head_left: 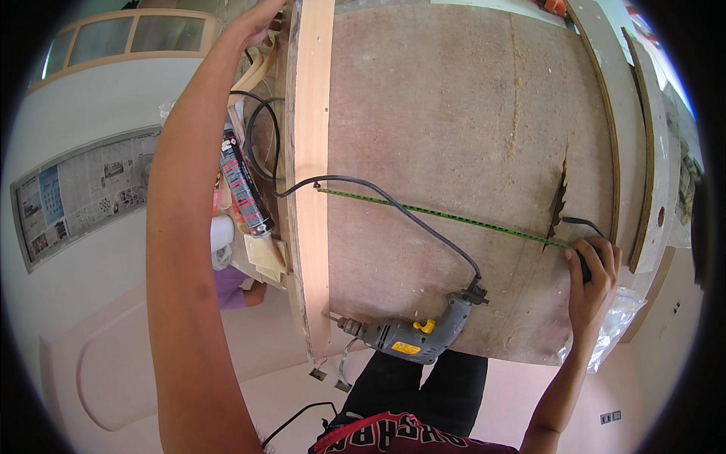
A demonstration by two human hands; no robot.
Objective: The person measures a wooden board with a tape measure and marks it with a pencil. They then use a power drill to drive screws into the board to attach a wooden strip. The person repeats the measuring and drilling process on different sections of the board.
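My right hand is closed round the dark case of a tape measure, low on the right of a brown wooden board. Its green blade stretches left across the board, and the end hook sits on a pale wooden strip along the board's left side. My left hand reaches up to the far end of that strip, where its fingers are mostly hidden. A grey corded power drill lies at the board's near edge, its black cord crossing over the blade.
Left of the strip are a black cartridge tube, looped cable and scraps. Long planks lie along the right side, near a crumpled plastic bag. Dark jagged damage marks the board. Another person's leg shows at the left.
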